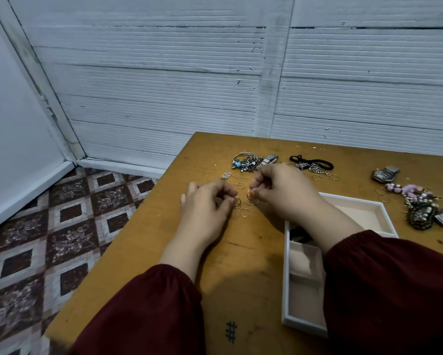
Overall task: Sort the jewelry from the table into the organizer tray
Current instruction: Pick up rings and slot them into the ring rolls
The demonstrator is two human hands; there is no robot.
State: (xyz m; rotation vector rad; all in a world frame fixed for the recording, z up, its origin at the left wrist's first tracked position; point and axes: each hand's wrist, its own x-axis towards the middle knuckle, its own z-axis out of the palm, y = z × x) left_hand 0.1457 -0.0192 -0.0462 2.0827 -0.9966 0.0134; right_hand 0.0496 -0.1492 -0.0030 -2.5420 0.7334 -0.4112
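Observation:
Both hands meet over the wooden table [240,265]. My left hand [207,208] pinches a thin gold ring [237,201] between thumb and forefinger. My right hand [282,190] pinches another thin ring [249,194] at its thumb tip. Loose gold rings lie between and around the hands [245,212] [240,185]. The white organizer tray [288,298] with pink-lined compartments lies under my right forearm, partly hidden by the sleeve; something dark shows in one compartment.
A heap of bracelets and charms [248,162], a black cord with chains [312,162], two more rings [325,177], a grey clip [385,174] and a pink-and-dark jewelry pile [417,203] lie along the far and right side. The table's left edge drops to tiled floor.

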